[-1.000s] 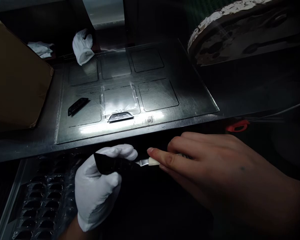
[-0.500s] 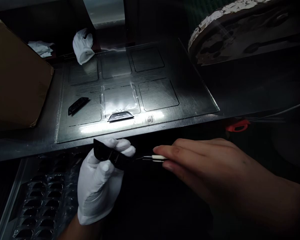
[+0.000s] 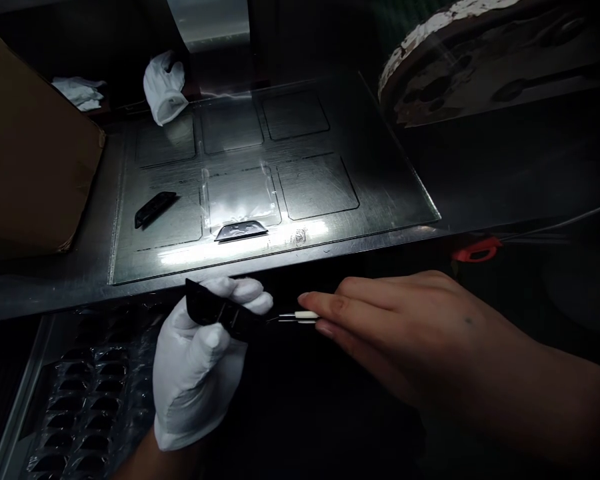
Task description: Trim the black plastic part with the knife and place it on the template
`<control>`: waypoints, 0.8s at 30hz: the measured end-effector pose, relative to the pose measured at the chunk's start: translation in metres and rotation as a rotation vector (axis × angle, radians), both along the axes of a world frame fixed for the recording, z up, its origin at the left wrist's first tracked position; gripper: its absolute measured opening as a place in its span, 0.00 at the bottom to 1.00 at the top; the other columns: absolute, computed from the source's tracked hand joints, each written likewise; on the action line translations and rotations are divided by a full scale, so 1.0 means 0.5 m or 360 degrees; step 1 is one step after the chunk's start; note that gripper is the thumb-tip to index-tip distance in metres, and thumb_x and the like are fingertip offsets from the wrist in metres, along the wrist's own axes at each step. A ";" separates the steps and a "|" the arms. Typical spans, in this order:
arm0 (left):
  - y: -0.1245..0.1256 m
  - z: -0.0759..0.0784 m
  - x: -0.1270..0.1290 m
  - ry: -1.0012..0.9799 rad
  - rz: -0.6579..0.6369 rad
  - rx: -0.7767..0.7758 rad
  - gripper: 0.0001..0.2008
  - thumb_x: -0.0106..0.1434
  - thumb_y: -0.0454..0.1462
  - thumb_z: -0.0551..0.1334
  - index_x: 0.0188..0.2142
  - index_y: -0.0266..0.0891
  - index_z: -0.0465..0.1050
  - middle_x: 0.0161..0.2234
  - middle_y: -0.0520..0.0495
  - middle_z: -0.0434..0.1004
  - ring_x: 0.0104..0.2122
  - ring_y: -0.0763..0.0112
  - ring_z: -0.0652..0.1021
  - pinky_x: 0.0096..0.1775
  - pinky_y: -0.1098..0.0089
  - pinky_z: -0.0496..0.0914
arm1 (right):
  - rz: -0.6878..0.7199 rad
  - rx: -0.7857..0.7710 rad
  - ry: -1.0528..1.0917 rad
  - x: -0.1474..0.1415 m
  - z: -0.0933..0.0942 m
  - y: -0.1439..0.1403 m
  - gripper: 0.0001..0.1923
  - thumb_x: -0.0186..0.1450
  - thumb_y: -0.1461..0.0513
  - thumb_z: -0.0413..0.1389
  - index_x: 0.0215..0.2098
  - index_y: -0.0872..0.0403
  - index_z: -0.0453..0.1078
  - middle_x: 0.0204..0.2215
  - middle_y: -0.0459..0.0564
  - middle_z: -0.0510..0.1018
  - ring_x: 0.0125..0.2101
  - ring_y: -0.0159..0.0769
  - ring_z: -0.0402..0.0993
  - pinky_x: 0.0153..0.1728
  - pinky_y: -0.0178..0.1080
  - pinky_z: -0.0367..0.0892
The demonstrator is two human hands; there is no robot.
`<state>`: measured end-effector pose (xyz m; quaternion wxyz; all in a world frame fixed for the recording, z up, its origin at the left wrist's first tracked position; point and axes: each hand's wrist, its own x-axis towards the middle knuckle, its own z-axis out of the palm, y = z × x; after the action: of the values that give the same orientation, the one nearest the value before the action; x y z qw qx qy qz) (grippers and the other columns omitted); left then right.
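Your gloved left hand (image 3: 200, 360) grips the little black part (image 3: 215, 312) below the worktop (image 3: 380, 193), your right hand (image 3: 410, 333) pinches tweezers (image 3: 293, 317) touching it, so you're mid-job, not finished.

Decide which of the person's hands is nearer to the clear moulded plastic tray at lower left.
Left. The white-gloved left hand sits beside the clear moulded plastic tray, overlapping its right edge; the bare right hand is well off to its right.

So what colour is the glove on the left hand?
White; the glove shows clearly in the head view.
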<state>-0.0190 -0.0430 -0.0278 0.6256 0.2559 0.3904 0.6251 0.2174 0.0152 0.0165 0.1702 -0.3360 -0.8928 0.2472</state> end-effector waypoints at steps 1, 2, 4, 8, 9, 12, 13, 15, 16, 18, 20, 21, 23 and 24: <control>0.000 0.001 -0.001 0.0001 -0.0010 -0.0002 0.12 0.69 0.44 0.70 0.50 0.47 0.80 0.48 0.51 0.86 0.46 0.65 0.86 0.54 0.66 0.81 | 0.0003 0.0004 -0.0001 0.000 -0.001 0.000 0.12 0.78 0.59 0.55 0.58 0.50 0.72 0.30 0.39 0.74 0.25 0.26 0.68 0.25 0.36 0.57; 0.000 0.002 -0.002 0.0001 -0.0022 0.0000 0.12 0.69 0.44 0.70 0.50 0.48 0.80 0.47 0.52 0.86 0.46 0.66 0.86 0.54 0.66 0.81 | 0.0004 0.0009 -0.0009 0.000 -0.001 0.001 0.12 0.78 0.59 0.55 0.57 0.50 0.73 0.30 0.39 0.74 0.25 0.26 0.68 0.25 0.36 0.57; 0.000 0.004 -0.004 -0.0008 -0.0056 -0.0005 0.12 0.68 0.44 0.70 0.50 0.48 0.80 0.47 0.53 0.86 0.46 0.67 0.86 0.55 0.66 0.80 | 0.0004 0.0033 -0.0037 -0.001 -0.002 0.003 0.11 0.78 0.59 0.54 0.56 0.50 0.73 0.30 0.40 0.74 0.25 0.26 0.68 0.25 0.36 0.57; 0.002 0.005 -0.009 -0.0001 -0.0102 -0.0020 0.12 0.68 0.43 0.71 0.50 0.48 0.80 0.47 0.53 0.86 0.46 0.67 0.86 0.55 0.67 0.80 | 0.0006 0.0040 -0.0100 0.000 0.000 0.004 0.10 0.79 0.58 0.53 0.53 0.49 0.74 0.28 0.39 0.73 0.24 0.26 0.67 0.24 0.37 0.56; 0.002 0.005 -0.009 0.0005 -0.0111 -0.0024 0.12 0.67 0.44 0.71 0.50 0.48 0.80 0.47 0.54 0.86 0.46 0.67 0.86 0.55 0.67 0.80 | 0.0013 0.0016 -0.0106 0.000 0.001 0.004 0.10 0.79 0.58 0.53 0.53 0.49 0.74 0.28 0.39 0.73 0.24 0.27 0.67 0.25 0.37 0.56; 0.002 0.002 -0.008 0.0008 -0.0132 -0.0026 0.12 0.67 0.44 0.71 0.49 0.49 0.80 0.46 0.54 0.86 0.46 0.68 0.85 0.54 0.68 0.80 | 0.0040 -0.0090 -0.0074 0.003 0.002 0.002 0.09 0.79 0.58 0.53 0.53 0.48 0.75 0.29 0.39 0.74 0.25 0.26 0.68 0.25 0.36 0.57; 0.001 0.001 -0.007 0.0008 -0.0134 -0.0026 0.12 0.67 0.44 0.71 0.49 0.49 0.80 0.46 0.54 0.85 0.46 0.68 0.85 0.54 0.68 0.80 | 0.0049 -0.0132 -0.0057 0.004 0.001 0.001 0.09 0.79 0.59 0.54 0.53 0.48 0.75 0.29 0.39 0.74 0.25 0.26 0.68 0.26 0.36 0.58; 0.000 -0.001 -0.006 0.0027 -0.0129 -0.0020 0.12 0.67 0.43 0.71 0.49 0.49 0.80 0.46 0.54 0.85 0.46 0.68 0.85 0.54 0.68 0.81 | 0.0059 -0.0223 -0.0019 0.006 -0.002 -0.001 0.10 0.78 0.59 0.54 0.55 0.47 0.74 0.30 0.39 0.76 0.25 0.25 0.70 0.26 0.35 0.59; 0.000 -0.001 -0.006 0.0042 -0.0126 -0.0017 0.12 0.67 0.43 0.71 0.50 0.49 0.80 0.46 0.53 0.85 0.46 0.67 0.85 0.54 0.68 0.81 | 0.0057 -0.0271 0.0003 0.007 -0.004 -0.002 0.11 0.78 0.60 0.54 0.56 0.47 0.74 0.32 0.39 0.77 0.27 0.25 0.71 0.27 0.34 0.61; -0.001 -0.001 -0.007 0.0068 -0.0129 -0.0022 0.12 0.67 0.43 0.71 0.50 0.49 0.80 0.46 0.53 0.86 0.46 0.66 0.86 0.53 0.67 0.81 | 0.0045 -0.0376 0.0053 0.009 -0.008 -0.006 0.13 0.78 0.61 0.55 0.59 0.46 0.73 0.37 0.40 0.80 0.31 0.25 0.76 0.31 0.32 0.65; 0.000 0.001 -0.008 0.0073 -0.0137 -0.0036 0.12 0.67 0.43 0.71 0.49 0.49 0.80 0.46 0.53 0.86 0.46 0.65 0.86 0.53 0.66 0.81 | 0.0045 -0.0486 0.0104 0.011 -0.010 -0.009 0.14 0.77 0.62 0.55 0.60 0.45 0.72 0.43 0.41 0.82 0.37 0.27 0.79 0.35 0.31 0.69; 0.001 0.001 -0.008 0.0064 -0.0140 -0.0039 0.12 0.67 0.43 0.72 0.49 0.49 0.80 0.46 0.53 0.86 0.46 0.66 0.86 0.54 0.66 0.81 | 0.0052 -0.0531 0.0128 0.013 -0.011 -0.010 0.14 0.77 0.62 0.55 0.60 0.45 0.72 0.45 0.41 0.83 0.39 0.28 0.80 0.37 0.31 0.70; 0.004 0.001 -0.009 0.0036 -0.0129 -0.0038 0.12 0.66 0.44 0.72 0.49 0.50 0.80 0.46 0.54 0.86 0.45 0.67 0.86 0.54 0.67 0.81 | 0.0034 -0.0559 0.0176 0.016 -0.012 -0.008 0.14 0.77 0.61 0.56 0.59 0.44 0.73 0.47 0.42 0.84 0.42 0.30 0.81 0.41 0.31 0.73; 0.005 0.001 -0.009 0.0015 -0.0124 -0.0039 0.12 0.66 0.44 0.72 0.49 0.50 0.80 0.46 0.54 0.86 0.45 0.68 0.86 0.54 0.67 0.80 | -0.0003 -0.0539 0.0191 0.019 -0.014 -0.004 0.13 0.77 0.61 0.56 0.58 0.45 0.74 0.48 0.42 0.84 0.44 0.31 0.82 0.42 0.31 0.73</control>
<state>-0.0233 -0.0405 -0.0274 0.6507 0.2661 0.3905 0.5943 0.2270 0.0130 0.0095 0.1643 -0.3453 -0.8264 0.4134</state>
